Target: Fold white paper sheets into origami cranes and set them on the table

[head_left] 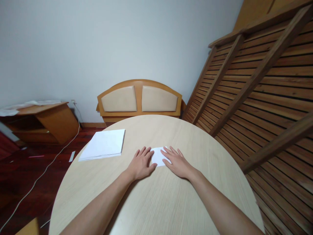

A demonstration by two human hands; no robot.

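A small white piece of paper (157,157) lies flat on the round wooden table (156,202), between my two hands. My left hand (141,164) rests palm down with its fingers spread, the thumb and index fingertip at the paper's left edge. From the other side my right hand (179,162) lies flat over the paper's right part, fingers apart. Part of the paper is hidden beneath the fingers. Whether it is folded or a single sheet, I cannot tell.
A stack of white paper (104,144) sits at the table's left edge. Behind the table stands a headboard (139,98) with two padded panels. Wooden slats (256,91) lean close along the right side. A white cable (46,168) crosses the dark floor near a low cabinet (57,122).
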